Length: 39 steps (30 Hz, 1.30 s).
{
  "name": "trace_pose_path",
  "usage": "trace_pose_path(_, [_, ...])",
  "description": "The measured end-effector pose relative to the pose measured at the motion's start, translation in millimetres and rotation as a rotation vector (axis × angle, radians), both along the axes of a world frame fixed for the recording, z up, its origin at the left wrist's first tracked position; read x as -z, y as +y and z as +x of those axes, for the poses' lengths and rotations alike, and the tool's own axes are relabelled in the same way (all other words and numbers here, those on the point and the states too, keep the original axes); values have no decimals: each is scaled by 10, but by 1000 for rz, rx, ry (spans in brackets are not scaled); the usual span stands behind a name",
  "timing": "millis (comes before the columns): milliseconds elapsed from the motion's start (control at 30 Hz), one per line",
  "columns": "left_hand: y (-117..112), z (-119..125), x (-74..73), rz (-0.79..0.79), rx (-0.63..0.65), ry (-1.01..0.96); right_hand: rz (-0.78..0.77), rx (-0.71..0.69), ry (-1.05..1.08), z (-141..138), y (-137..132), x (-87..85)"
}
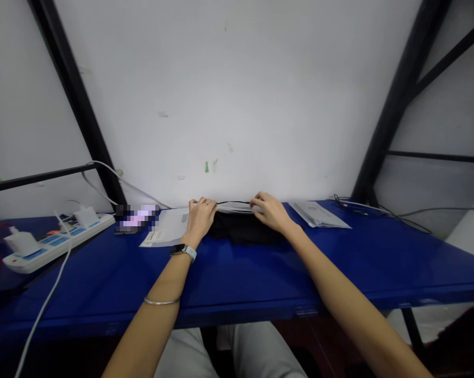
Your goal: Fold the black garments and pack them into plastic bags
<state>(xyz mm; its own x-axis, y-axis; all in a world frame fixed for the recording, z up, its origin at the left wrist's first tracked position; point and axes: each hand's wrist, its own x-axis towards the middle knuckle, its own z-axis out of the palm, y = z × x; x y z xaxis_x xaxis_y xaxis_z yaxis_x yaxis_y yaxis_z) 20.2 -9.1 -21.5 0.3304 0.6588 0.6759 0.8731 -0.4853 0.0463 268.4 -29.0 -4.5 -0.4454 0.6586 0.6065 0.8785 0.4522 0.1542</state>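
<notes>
Lying flat, matte black cloth [240, 231]

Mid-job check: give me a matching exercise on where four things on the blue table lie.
Things:
1 power strip
2 paper sheet
3 flat packet
4 black item

Places:
A under the left hand and right hand
B far left of the table
C to the right of the right hand
D just left of the left hand

Pairs: 1-B, 2-D, 3-C, 4-A

There are two hands, the left hand [200, 214] and the right hand [269, 211], one long white plastic power strip [55, 242], one black fabric piece [240, 229] and one blue flat table [237, 281].
</notes>
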Motion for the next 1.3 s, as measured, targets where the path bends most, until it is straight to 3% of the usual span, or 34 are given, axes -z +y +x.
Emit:
trace_pose_path(100, [-21,16,-7,-7,5,9,-15,-112,-75,-170,-22,50])
trace_pose_path(233, [-33,23,-5,-7,16,6,7,-119,-94,-247,-25,98])
trace_pose_path(533, [-53,68,-2,167,38,70,21,108,-153,-320,-80,102])
trace_pose_path(667, [-111,169,-20,232,134,120,-3,173,-127,-415,-97,165])
trace_pose_path(900, [-220,460,18,258,456,200,-211,264,-2,-414,87,298])
trace_pose_path(1000, [-219,488,37,227,470,185,-244,245,127,-326,133,287])
trace_pose_path(1100, [-168,400,44,148,415,104,-229,82,289,-234,150,229])
trace_pose_path(1300, [-47,119,42,-85,374,-158,-338,-579,682,-128,188,107])
